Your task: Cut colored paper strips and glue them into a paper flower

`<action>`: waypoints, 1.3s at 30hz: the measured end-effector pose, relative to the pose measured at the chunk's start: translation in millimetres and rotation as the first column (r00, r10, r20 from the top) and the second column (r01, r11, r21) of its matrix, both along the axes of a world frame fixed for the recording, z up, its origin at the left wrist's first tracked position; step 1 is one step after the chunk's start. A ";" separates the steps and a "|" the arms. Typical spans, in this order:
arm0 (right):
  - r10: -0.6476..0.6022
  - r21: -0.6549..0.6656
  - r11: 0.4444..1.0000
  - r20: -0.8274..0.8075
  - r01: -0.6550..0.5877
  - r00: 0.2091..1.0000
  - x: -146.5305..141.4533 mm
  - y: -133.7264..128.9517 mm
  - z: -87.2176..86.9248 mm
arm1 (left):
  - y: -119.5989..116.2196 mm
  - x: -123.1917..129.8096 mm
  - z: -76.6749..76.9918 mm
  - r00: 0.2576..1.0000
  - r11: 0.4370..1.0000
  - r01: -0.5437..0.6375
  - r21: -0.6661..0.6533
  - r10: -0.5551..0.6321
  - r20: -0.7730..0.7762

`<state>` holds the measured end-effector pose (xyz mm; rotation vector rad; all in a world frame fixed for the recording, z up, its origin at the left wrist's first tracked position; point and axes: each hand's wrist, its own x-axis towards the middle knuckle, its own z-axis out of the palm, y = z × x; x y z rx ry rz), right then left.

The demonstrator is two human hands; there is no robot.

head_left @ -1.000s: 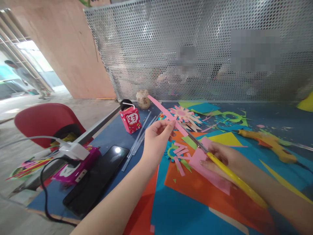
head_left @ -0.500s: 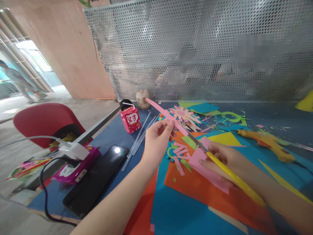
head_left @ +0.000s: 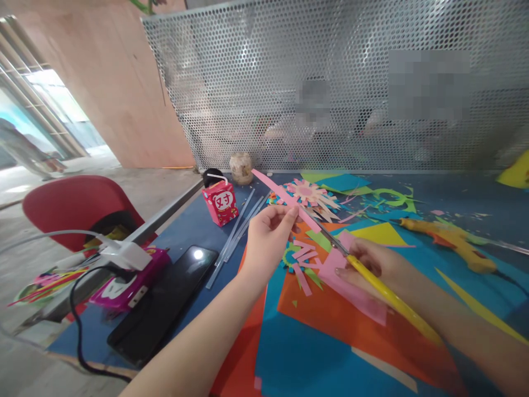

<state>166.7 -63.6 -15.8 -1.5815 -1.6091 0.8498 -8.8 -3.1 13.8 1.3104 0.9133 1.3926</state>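
A pink strip (head_left: pixel 268 182) is pinched between the thumb and forefinger of the left hand (head_left: pixel 273 231), gripped partway along, so that its far end is left free above the counter (head_left: pixel 185 234) and its near end is presented to the blades. Scissors (head_left: pixel 374 282) are gripped by the right hand (head_left: pixel 378 267), with the yellow handle lying along the hand and the tip pointed at the strip's near end, probably to let the blades meet the paper squarely; whether they are parted cannot be told. A larger piece of pink paper (head_left: pixel 355 295) lies under the right fingers, perhaps steadied by them, though whether it is truly gripped is unclear. Beneath both hands, an orange sheet (head_left: pixel 308 317) is laid over a blue sheet (head_left: pixel 301 358). Pink scraps (head_left: pixel 303 280) are gathered beside a blue and green ring (head_left: pixel 288 256), and a layered paper flower (head_left: pixel 306 190) is set just beyond the left hand. A glue gun (head_left: pixel 454 240) is laid to the right, seemingly within easy reach, while clear sticks (head_left: pixel 237 234), a drink carton (head_left: pixel 221 204) and a phone (head_left: pixel 165 306) are placed to the left, apart from the paper.
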 end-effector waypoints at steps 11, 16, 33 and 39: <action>-0.039 -0.052 0.998 0.021 0.040 0.999 -3.1 -2.2 3.3 | 0.0 -0.3 1.0 1.000 1.000 0.002 -0.005 -0.002 0.008; -0.047 -0.089 0.995 -0.007 0.046 0.999 -5.4 -3.3 8.7 | -0.2 -0.4 1.0 1.000 0.999 0.019 -0.026 -0.019 0.010; -0.005 -0.023 1.000 0.045 0.006 0.999 1.3 0.5 0.4 | -1.4 1.3 1.9 0.999 0.998 0.051 -0.039 -0.051 0.000; -0.042 -0.031 0.999 0.089 0.045 0.995 0.2 0.6 2.9 | -1.6 0.8 1.6 0.998 0.997 0.064 -0.034 -0.064 -0.006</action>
